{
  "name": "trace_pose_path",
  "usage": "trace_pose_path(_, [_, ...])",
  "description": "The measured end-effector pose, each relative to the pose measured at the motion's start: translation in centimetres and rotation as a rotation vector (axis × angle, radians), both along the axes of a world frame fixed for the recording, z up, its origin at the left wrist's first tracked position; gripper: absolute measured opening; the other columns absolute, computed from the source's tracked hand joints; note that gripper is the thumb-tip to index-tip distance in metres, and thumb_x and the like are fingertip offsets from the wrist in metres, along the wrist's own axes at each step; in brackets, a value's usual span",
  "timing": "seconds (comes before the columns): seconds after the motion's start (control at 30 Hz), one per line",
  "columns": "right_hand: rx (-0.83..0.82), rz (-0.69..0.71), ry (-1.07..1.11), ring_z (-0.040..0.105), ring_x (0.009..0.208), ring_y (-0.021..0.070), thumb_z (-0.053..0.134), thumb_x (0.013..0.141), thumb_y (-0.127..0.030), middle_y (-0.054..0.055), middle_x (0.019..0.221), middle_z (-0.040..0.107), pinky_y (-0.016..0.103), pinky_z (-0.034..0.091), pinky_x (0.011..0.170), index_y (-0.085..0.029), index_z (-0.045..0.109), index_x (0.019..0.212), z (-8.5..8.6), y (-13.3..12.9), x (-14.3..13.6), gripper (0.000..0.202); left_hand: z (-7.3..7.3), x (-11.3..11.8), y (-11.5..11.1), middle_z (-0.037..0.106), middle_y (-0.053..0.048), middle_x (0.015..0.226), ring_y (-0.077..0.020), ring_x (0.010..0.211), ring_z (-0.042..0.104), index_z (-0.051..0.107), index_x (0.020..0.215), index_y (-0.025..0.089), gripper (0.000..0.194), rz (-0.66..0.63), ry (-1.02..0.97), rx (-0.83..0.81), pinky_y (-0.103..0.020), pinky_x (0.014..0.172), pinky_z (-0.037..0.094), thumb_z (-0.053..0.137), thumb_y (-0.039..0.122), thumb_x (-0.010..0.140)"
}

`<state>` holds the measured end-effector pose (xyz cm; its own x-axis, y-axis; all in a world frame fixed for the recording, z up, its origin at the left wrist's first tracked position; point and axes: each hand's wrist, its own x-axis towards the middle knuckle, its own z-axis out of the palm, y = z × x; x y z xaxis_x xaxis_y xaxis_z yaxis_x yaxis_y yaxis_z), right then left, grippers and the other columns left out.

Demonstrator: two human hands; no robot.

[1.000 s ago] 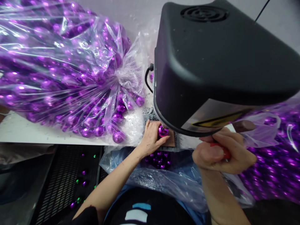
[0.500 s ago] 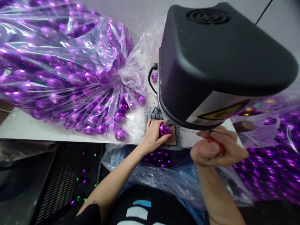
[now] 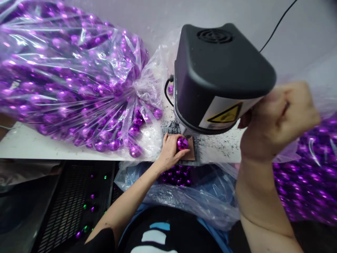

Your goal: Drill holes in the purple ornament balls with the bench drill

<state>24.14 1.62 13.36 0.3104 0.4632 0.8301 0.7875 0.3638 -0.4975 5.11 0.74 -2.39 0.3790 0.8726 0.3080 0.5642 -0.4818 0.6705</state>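
Note:
My left hand (image 3: pixel 170 149) is closed around a shiny purple bauble (image 3: pixel 182 143), holding it between thumb and fingers on a small brown board (image 3: pixel 191 153). The board lies on a grey base plate below the head of a black press-like machine (image 3: pixel 221 70) with a yellow warning label (image 3: pixel 225 114). My right hand (image 3: pixel 279 119), smeared by motion, is raised at the machine's right side in a fist. The red handle it grips shows in the earlier picture; now the fingers and the machine hide it.
A large clear bag of purple baubles (image 3: pixel 65 77) covers the left of the white table (image 3: pixel 23 144). Another heap of purple baubles (image 3: pixel 310 179) stands at right. Below the table edge hangs an open plastic bag (image 3: pixel 195 203) with baubles inside. A black grid crate (image 3: pixel 65 200) is lower left.
My right hand has risen and moved right with the red handle. The machine's head looks lower and smaller in view. My left hand stays on the bauble.

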Motion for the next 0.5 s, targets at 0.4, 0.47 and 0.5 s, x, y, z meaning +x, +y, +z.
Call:
trace_pose_path(0.4, [-0.105,0.177,0.139,0.033,0.063,-0.0012,0.038,0.089,-0.058,-0.003,0.061,0.033,0.029,0.022,0.069,-0.011,0.045,0.069,1.7,2.4,0.4,0.052,-0.5,-0.7,-9.3,0.044,-0.017,0.147,-0.0313,0.138,0.042,0.033,0.149,0.023,0.071,-0.163,0.216,0.141,-0.060,0.120,0.020,0.065,0.044,0.088])
trace_pose_path(0.47, [-0.122,0.191,0.145,0.038,0.064,-0.0001,0.039,0.089,-0.059,-0.004,0.061,0.038,0.029,0.025,0.070,-0.011,0.049,0.073,1.2,2.7,1.0,0.052,-0.4,-2.4,-9.9,0.045,-0.018,0.144,-0.0317,0.137,0.041,0.033,0.148,0.022,0.073,0.001,0.112,0.172,-0.057,0.117,0.029,0.064,0.050,0.088])
trace_pose_path(0.5, [-0.114,0.180,0.149,0.040,0.065,0.0003,0.041,0.089,-0.060,-0.004,0.062,0.041,0.029,0.026,0.070,-0.011,0.051,0.073,0.9,3.0,1.3,0.052,-0.4,-3.8,-10.0,0.048,-0.017,0.139,-0.0304,0.134,0.044,0.035,0.146,0.022,0.067,0.163,0.040,0.189,-0.054,0.114,0.035,0.062,0.047,0.089])
